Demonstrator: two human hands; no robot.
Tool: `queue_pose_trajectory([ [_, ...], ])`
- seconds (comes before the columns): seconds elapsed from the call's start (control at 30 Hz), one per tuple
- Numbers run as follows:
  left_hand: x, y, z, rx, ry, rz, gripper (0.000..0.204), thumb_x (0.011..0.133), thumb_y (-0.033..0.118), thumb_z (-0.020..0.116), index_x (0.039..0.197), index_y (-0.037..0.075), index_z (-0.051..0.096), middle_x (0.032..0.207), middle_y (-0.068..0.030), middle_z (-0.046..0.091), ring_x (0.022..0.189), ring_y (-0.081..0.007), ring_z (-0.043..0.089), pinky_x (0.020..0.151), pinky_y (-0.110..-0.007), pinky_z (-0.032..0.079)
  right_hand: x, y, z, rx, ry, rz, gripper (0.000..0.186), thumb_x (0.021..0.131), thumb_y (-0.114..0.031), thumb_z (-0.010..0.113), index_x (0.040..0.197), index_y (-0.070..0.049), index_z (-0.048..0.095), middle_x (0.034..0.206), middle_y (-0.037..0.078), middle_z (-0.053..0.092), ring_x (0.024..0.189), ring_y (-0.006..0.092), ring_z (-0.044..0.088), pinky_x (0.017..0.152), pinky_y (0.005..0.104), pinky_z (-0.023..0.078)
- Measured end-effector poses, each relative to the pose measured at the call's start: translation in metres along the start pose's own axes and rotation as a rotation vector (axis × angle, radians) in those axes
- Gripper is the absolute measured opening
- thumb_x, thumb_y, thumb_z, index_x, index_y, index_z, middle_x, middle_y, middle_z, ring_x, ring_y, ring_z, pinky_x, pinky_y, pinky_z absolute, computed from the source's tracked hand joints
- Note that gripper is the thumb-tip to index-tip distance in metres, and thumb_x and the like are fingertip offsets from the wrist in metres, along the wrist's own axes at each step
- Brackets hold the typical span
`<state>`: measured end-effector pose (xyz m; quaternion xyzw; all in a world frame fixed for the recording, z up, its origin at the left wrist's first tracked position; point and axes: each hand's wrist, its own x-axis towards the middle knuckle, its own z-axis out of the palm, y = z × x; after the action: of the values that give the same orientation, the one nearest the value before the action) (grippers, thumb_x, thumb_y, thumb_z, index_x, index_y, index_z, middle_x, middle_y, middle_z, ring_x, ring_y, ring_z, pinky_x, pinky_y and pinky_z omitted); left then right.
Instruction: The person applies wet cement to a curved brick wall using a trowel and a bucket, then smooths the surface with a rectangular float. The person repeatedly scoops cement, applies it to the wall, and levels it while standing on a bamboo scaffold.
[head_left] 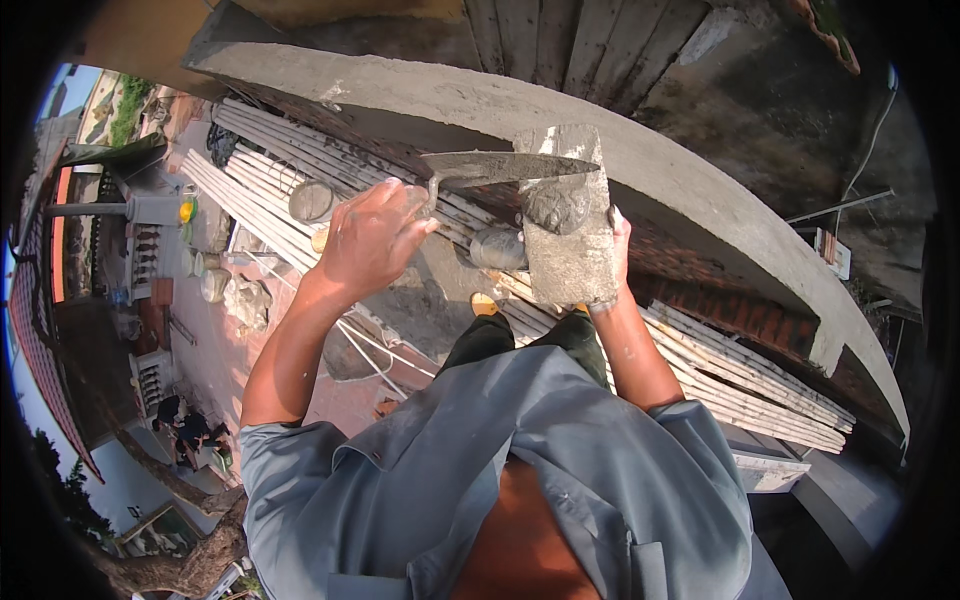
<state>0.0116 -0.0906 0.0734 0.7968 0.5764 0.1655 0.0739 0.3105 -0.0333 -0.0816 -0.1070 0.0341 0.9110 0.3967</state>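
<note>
My left hand (375,238) is closed round the handle of a pointed trowel (480,169), its blade smeared with grey mortar. The blade reaches right, across the upper part of a rectangular mortar board (570,268). A lump of wet mortar (560,208) sits on the board, just below the blade. At the board's right edge, my right hand (620,250) grips it, most of the fingers hidden behind. Both hands are held out in front of my chest, close to a curved concrete ledge.
The concrete ledge (420,92) arcs across the front above a brick wall. Pale poles (745,385) form a platform under my feet. One bucket (311,201) and another container (498,249) stand near the poles. Far below left, another person (187,428) is in the yard.
</note>
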Motion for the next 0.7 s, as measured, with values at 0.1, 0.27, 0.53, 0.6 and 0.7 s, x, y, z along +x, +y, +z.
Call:
queue_pose_trajectory([
  [0.1, -0.005, 0.000, 0.001, 0.020, -0.053, 0.023, 0.027, 0.091, 0.023, 0.075, 0.106, 0.000, 0.070, 0.094, -0.0184, 0.067, 0.089, -0.0402, 0.066, 0.079, -0.047, 0.054, 0.004, 0.004, 0.009, -0.063, 0.054, 0.026, 0.082, 0.092, -0.054, 0.047, 0.158, -0.005, 0.041, 0.155, 0.025, 0.048, 0.135, 0.0435, 0.055, 0.115, 0.0575, 0.045],
  [0.27, 0.019, -0.024, 0.004, 0.116, 0.171, 0.032, 0.028, 0.088, 0.020, 0.078, 0.107, 0.002, 0.068, 0.090, -0.0153, 0.064, 0.085, -0.0361, 0.064, 0.076, -0.047, 0.052, 0.000, 0.013, 0.015, -0.179, 0.098, 0.071, 0.073, 0.093, -0.048, 0.048, 0.150, -0.002, 0.050, 0.145, 0.024, 0.058, 0.127, 0.0406, 0.062, 0.110, 0.0547, 0.050],
  [0.53, 0.078, -0.089, 0.034, 0.358, 0.134, -0.075, 0.031, 0.092, 0.027, 0.076, 0.109, 0.002, 0.069, 0.101, -0.0169, 0.067, 0.100, -0.0371, 0.066, 0.084, -0.047, 0.053, -0.016, 0.025, -0.014, -0.159, 0.167, 0.067, 0.065, 0.094, -0.043, 0.051, 0.143, -0.002, 0.058, 0.139, 0.020, 0.065, 0.122, 0.0375, 0.065, 0.107, 0.0525, 0.053],
  [0.6, 0.076, -0.091, 0.031, 0.238, 0.170, -0.129, 0.031, 0.096, 0.029, 0.071, 0.107, 0.000, 0.067, 0.099, -0.0211, 0.068, 0.096, -0.0422, 0.066, 0.081, -0.051, 0.053, -0.024, 0.026, -0.022, -0.163, 0.169, 0.023, 0.066, 0.093, -0.045, 0.053, 0.143, -0.003, 0.058, 0.139, 0.019, 0.064, 0.124, 0.0374, 0.064, 0.108, 0.0526, 0.052],
  [0.7, 0.080, -0.087, 0.030, 0.051, 0.061, -0.279, 0.035, 0.102, 0.032, 0.062, 0.103, -0.003, 0.065, 0.095, -0.0275, 0.068, 0.093, -0.0494, 0.065, 0.079, -0.055, 0.052, -0.031, 0.022, -0.028, -0.218, 0.226, 0.001, 0.069, 0.091, -0.048, 0.056, 0.145, -0.005, 0.056, 0.141, 0.019, 0.063, 0.126, 0.0376, 0.062, 0.110, 0.0532, 0.050],
])
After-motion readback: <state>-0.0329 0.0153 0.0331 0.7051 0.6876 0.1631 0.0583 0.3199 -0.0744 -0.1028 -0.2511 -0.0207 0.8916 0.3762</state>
